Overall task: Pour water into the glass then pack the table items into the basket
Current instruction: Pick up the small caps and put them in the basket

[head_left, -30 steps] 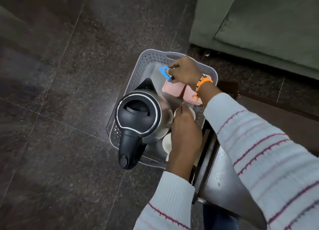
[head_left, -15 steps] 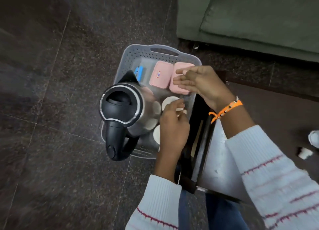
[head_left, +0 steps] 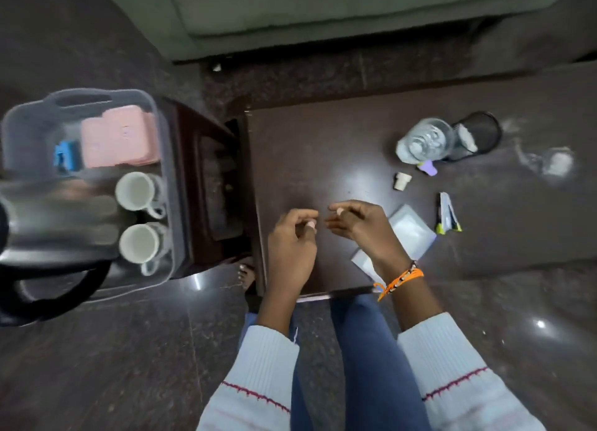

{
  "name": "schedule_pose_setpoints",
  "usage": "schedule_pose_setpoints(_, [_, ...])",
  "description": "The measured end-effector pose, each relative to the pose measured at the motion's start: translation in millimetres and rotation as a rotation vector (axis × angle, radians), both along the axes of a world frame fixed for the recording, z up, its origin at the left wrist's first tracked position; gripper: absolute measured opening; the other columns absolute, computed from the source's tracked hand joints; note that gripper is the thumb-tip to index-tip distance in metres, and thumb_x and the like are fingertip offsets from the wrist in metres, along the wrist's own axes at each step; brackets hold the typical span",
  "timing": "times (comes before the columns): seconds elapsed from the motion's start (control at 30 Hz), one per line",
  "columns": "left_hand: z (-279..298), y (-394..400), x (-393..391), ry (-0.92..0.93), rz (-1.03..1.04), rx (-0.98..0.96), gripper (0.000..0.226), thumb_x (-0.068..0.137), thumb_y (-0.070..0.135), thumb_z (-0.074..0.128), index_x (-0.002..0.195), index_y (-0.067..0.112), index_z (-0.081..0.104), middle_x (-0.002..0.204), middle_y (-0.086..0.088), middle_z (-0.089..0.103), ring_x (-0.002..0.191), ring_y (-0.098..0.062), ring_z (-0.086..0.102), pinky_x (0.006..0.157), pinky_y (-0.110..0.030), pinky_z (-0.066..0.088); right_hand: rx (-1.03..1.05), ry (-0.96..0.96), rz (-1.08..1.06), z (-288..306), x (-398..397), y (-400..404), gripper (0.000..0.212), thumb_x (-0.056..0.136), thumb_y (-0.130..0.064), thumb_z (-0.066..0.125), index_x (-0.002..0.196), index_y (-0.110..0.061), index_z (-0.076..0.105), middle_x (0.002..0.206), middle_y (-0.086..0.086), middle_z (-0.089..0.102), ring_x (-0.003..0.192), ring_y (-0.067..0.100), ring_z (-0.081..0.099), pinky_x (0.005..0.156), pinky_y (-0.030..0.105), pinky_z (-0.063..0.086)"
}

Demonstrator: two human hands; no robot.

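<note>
The packing is well underway. The basket [head_left: 29,120] stands on the floor to the left of the surface [head_left: 323,146] and already carries the kettle [head_left: 48,230] at its near left, two white cups [head_left: 137,217] along its right side, two pink boxes [head_left: 116,139] at the far end and a small blue item [head_left: 66,157] beside them. The glass [head_left: 426,139] stands at the far right of the surface and appears to hold water, so the pouring looks done.

What is left lies on the right half of the surface: the glass, a dark mesh holder [head_left: 478,133] touching it, a small purple piece [head_left: 429,167] just in front, a little cream cap [head_left: 402,181], a few pens or markers [head_left: 447,217], and white paper packets [head_left: 410,230] partly under the right wrist.

Both hands hover low over the near middle of the surface, empty. The left hand [head_left: 292,240] has fingers loosely curled, the right hand [head_left: 358,225] is half open, fingertips nearly meeting. The packets lie just right of the right hand; the glass is well apart, farther right.
</note>
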State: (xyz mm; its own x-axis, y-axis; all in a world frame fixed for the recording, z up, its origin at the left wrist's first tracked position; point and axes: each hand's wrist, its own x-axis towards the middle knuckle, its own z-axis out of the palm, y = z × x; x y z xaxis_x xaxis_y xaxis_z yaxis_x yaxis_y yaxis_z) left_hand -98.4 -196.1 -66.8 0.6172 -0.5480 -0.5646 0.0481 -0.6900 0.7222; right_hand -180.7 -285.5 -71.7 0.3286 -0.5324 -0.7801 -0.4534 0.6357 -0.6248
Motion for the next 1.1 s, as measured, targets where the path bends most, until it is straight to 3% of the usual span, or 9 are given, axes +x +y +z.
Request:
schedule_pose_setpoints(0.1, [-13,-28,-45,0.000,-0.147,0.045,0.023,0.088,0.004,0.051,0.098,0.016,0.069,0.104,-0.008,0.071,0.096,-0.024,0.067,0.091,-0.035,0.050,-0.011,0.058,-0.064,-14,-65,-23,0.026,0.096,0.002,0.037,0.111,0.014,0.055,0.092,0.022,0.059,0.066,0.016,0.060,0.058,0.010,0.051])
schedule_pose_setpoints(0.27, [-34,-71,-108,0.033,-0.292,0.125,0.024,0.088,0.003,0.051,0.100,0.012,0.069,0.104,-0.009,0.071,0.096,-0.025,0.066,0.087,-0.029,0.049,-0.019,0.159,-0.158,-35,-155,-63,0.026,0.095,0.002,0.038,0.111,0.015,0.054,0.074,0.010,0.058,0.046,0.000,0.063,0.057,0.011,0.052])
schedule_pose_setpoints(0.37, [-48,-97,-131,-0.001,-0.400,0.167,0.026,0.089,0.003,0.049,0.104,0.012,0.068,0.110,-0.009,0.069,0.100,-0.025,0.064,0.085,-0.026,0.046,-0.077,0.221,-0.165,-49,-189,-85,0.025,0.094,0.004,0.039,0.109,0.016,0.056,0.078,0.016,0.062,0.050,0.002,0.066,0.061,0.016,0.055])
schedule_pose_setpoints(0.47, [-63,-121,-144,-0.074,-0.488,0.186,0.034,0.088,-0.003,0.043,0.113,0.009,0.064,0.120,-0.014,0.060,0.109,-0.029,0.058,0.093,-0.029,0.042,-0.300,0.346,0.010,-65,-198,-105,0.023,0.087,0.005,0.045,0.098,0.011,0.064,0.100,0.030,0.066,0.089,0.033,0.067,0.087,0.040,0.052])
schedule_pose_setpoints(0.57, [-80,-143,-149,-0.161,-0.609,0.168,0.051,0.082,-0.013,0.039,0.126,0.007,0.055,0.131,-0.015,0.044,0.118,-0.031,0.049,0.104,-0.032,0.037,-0.549,0.360,0.246,-77,-191,-128,0.032,0.082,0.010,0.045,0.105,0.005,0.067,0.117,0.026,0.061,0.114,0.036,0.054,0.098,0.032,0.037])
schedule_pose_setpoints(0.67, [-104,-163,-144,-0.220,-0.797,0.159,0.052,0.081,-0.015,0.041,0.128,0.005,0.053,0.140,-0.015,0.038,0.122,-0.034,0.045,0.108,-0.036,0.034,-0.692,0.318,0.471,-98,-178,-150,0.037,0.082,0.011,0.042,0.107,0.001,0.067,0.123,0.029,0.053,0.119,0.039,0.048,0.099,0.032,0.034])
schedule_pose_setpoints(0.83, [-132,-184,-147,-0.188,-0.928,0.234,0.049,0.088,-0.008,0.039,0.130,0.011,0.056,0.148,-0.012,0.032,0.127,-0.032,0.042,0.110,-0.028,0.027,-0.609,0.430,0.731,-138,-168,-173,0.045,0.086,0.001,0.037,0.126,-0.008,0.056,0.150,0.018,0.027,0.132,0.035,0.036,0.110,0.038,0.031])
schedule_pose_setpoints(1.0, [-143,-187,-159,-0.165,-0.873,0.329,0.052,0.091,-0.006,0.035,0.138,0.012,0.048,0.149,-0.014,0.027,0.126,-0.038,0.037,0.111,-0.034,0.026,-0.612,0.453,0.707,-153,-167,-176,0.049,0.084,0.004,0.037,0.129,-0.008,0.052,0.141,0.019,0.039,0.125,0.037,0.041,0.104,0.040,0.037])
schedule_pose_setpoints(1.1, [-144,-184,-158,-0.102,-0.773,0.275,0.050,0.090,-0.010,0.037,0.135,0.007,0.050,0.144,-0.018,0.031,0.126,-0.038,0.040,0.113,-0.034,0.029,-0.613,0.426,0.645,-152,-169,-175,0.050,0.083,0.009,0.036,0.126,-0.007,0.056,0.132,0.023,0.045,0.119,0.039,0.045,0.102,0.036,0.038])
